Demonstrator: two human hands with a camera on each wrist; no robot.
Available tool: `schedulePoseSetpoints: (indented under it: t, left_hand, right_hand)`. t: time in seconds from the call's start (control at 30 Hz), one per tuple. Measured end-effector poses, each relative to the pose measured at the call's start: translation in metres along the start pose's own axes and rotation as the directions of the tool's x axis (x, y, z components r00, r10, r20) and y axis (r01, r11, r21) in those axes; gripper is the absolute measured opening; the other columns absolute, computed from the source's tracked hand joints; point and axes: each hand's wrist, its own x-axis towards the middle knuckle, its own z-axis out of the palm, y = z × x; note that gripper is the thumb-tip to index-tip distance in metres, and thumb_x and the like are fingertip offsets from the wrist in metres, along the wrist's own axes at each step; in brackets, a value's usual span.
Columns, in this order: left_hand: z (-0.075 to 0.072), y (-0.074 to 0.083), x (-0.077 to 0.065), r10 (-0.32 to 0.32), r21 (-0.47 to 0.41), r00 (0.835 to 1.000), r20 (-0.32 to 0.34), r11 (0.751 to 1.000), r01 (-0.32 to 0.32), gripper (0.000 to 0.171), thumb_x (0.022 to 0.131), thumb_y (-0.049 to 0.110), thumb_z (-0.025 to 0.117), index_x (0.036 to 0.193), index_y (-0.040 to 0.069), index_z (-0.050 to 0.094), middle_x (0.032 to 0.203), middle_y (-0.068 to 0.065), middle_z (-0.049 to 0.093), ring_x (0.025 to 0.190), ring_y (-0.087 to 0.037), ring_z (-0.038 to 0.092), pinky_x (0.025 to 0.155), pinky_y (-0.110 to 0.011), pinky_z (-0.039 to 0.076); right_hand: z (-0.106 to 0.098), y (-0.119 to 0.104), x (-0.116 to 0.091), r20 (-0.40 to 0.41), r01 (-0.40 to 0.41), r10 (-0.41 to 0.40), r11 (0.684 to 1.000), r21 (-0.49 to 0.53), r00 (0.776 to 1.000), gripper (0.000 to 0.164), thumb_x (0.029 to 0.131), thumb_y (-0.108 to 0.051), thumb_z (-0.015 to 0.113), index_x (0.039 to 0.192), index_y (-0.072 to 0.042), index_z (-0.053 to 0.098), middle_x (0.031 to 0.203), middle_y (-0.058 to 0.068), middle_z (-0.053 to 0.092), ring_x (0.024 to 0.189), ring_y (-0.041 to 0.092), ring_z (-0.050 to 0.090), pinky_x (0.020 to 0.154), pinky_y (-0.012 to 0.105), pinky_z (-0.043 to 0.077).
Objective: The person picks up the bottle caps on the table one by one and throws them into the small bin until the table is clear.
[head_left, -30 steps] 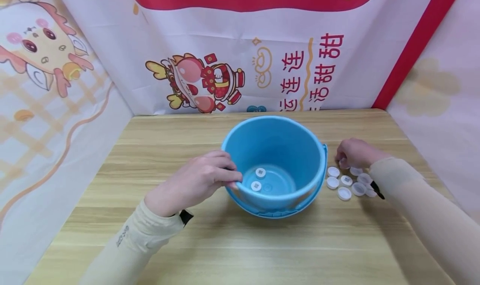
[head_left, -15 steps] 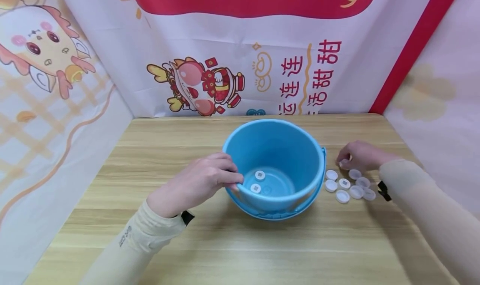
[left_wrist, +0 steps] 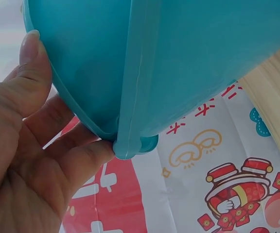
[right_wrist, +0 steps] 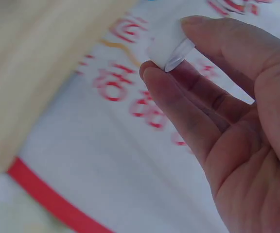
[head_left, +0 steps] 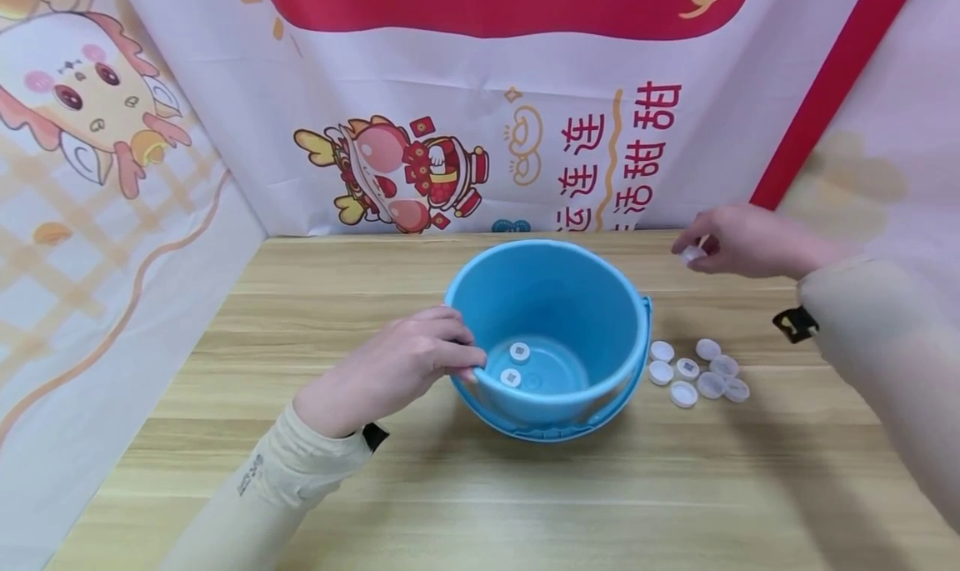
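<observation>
A light blue bucket (head_left: 551, 300) stands on the table, two white caps (head_left: 519, 353) with dark printed squares lying on its bottom. My left hand (head_left: 397, 363) grips its rim on the left. In the left wrist view, the thumb (left_wrist: 30, 51) lies on one side of the rim and the fingers on the other, close to the bucket handle (left_wrist: 135, 73). Raised to the right of the bucket, my right hand (head_left: 750, 242) pinches a small white cap (head_left: 692, 254). The right wrist view shows this cap (right_wrist: 171, 48) between thumb and fingertips, with a clear edge.
Several white and translucent caps (head_left: 683, 394) lie loosely grouped on the wooden table (head_left: 480, 504), just right of the bucket. Printed cloth (head_left: 450, 62) hangs behind the table and along both sides.
The right hand has picked a cap from the back of the group and lifted it up and away from the table. The left hand has kept its hold on the bucket rim.
</observation>
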Motion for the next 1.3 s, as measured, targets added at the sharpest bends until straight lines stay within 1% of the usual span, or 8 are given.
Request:
schedulePoseSetpoints:
  t: [0.13, 0.3, 0.53, 0.7, 0.87, 1.0, 1.17, 1.3]
  left_hand:
    - [0.000, 0.000, 0.000, 0.002, -0.007, 1.000, 0.001, 1.000, -0.002, 0.028, 0.081, 0.017, 0.080, 0.108, 0.013, 0.078, 0.101, -0.003, 0.070, 0.100, -0.017, 0.061, 0.086, -0.029, 0.056]
    - [0.000, -0.001, 0.000, 0.012, -0.002, 1.000, -0.005, 1.000, -0.012, 0.027, 0.081, 0.017, 0.080, 0.108, 0.013, 0.078, 0.100, -0.003, 0.069, 0.099, -0.017, 0.062, 0.085, -0.030, 0.056]
    - [0.000, -0.001, 0.000, 0.008, 0.015, 1.000, 0.002, 1.000, -0.008, 0.026, 0.082, 0.018, 0.079, 0.107, 0.014, 0.078, 0.101, -0.003, 0.069, 0.100, -0.017, 0.061, 0.087, -0.030, 0.056]
    - [0.000, -0.001, 0.000, 0.013, 0.013, 1.000, -0.012, 1.000, -0.013, 0.026, 0.081, 0.018, 0.080, 0.107, 0.013, 0.078, 0.100, -0.002, 0.069, 0.099, -0.017, 0.061, 0.086, -0.030, 0.056]
    - [0.000, 0.000, 0.000, 0.009, 0.016, 1.000, -0.009, 1.000, -0.009, 0.026, 0.081, 0.017, 0.080, 0.107, 0.013, 0.078, 0.100, -0.003, 0.069, 0.099, -0.017, 0.061, 0.086, -0.030, 0.056]
    - [0.001, -0.001, -0.001, 0.008, 0.024, 1.000, -0.001, 1.000, -0.008, 0.025, 0.083, 0.017, 0.079, 0.107, 0.013, 0.078, 0.100, -0.003, 0.070, 0.099, -0.017, 0.061, 0.087, -0.030, 0.056]
    - [0.001, -0.003, -0.001, 0.000, 0.022, 1.000, 0.001, 1.000, 0.000, 0.026, 0.083, 0.017, 0.079, 0.108, 0.013, 0.078, 0.101, -0.003, 0.070, 0.099, -0.016, 0.061, 0.086, -0.030, 0.056]
    - [0.001, -0.003, -0.001, -0.003, 0.016, 1.000, 0.001, 1.000, 0.003, 0.025, 0.084, 0.018, 0.078, 0.109, 0.014, 0.078, 0.102, -0.003, 0.069, 0.099, -0.016, 0.061, 0.086, -0.030, 0.056]
  right_hand:
    - [-0.028, -0.026, 0.003, -0.004, 0.003, -0.003, 0.999, -0.034, 1.000, 0.037, 0.079, -0.011, 0.084, 0.115, -0.013, 0.073, 0.108, 0.010, 0.067, 0.088, 0.023, 0.064, 0.071, 0.040, 0.060]
    - [-0.053, -0.062, 0.006, -0.021, 0.076, -0.077, 0.994, -0.073, 0.997, 0.041, 0.079, -0.013, 0.085, 0.118, -0.012, 0.072, 0.116, 0.013, 0.066, 0.091, 0.025, 0.065, 0.074, 0.041, 0.060]
    - [-0.066, -0.109, 0.013, -0.045, 0.215, -0.225, 0.963, -0.159, 0.973, 0.039, 0.080, -0.011, 0.084, 0.117, -0.011, 0.073, 0.109, 0.011, 0.067, 0.087, 0.024, 0.063, 0.075, 0.039, 0.059]
    - [-0.067, -0.134, 0.018, -0.022, 0.268, -0.276, 0.949, -0.167, 0.961, 0.038, 0.082, -0.014, 0.082, 0.119, -0.014, 0.072, 0.114, 0.010, 0.066, 0.094, 0.026, 0.065, 0.078, 0.042, 0.059]
    - [-0.064, -0.147, 0.026, 0.003, 0.302, -0.305, 0.942, -0.147, 0.952, 0.038, 0.082, -0.015, 0.083, 0.118, -0.015, 0.072, 0.116, 0.009, 0.066, 0.099, 0.027, 0.065, 0.081, 0.044, 0.058]
    - [-0.059, -0.151, 0.032, 0.023, 0.311, -0.311, 0.939, -0.147, 0.950, 0.037, 0.082, -0.016, 0.083, 0.118, -0.015, 0.073, 0.114, 0.008, 0.067, 0.101, 0.026, 0.064, 0.082, 0.044, 0.058]
    - [-0.056, -0.154, 0.038, 0.038, 0.328, -0.326, 0.933, -0.150, 0.945, 0.035, 0.082, -0.017, 0.082, 0.117, -0.016, 0.074, 0.112, 0.005, 0.067, 0.099, 0.023, 0.064, 0.082, 0.043, 0.058]
    - [-0.054, -0.157, 0.041, 0.062, 0.323, -0.317, 0.935, -0.146, 0.946, 0.036, 0.083, -0.017, 0.081, 0.118, -0.018, 0.073, 0.113, 0.004, 0.066, 0.100, 0.023, 0.064, 0.083, 0.042, 0.058]
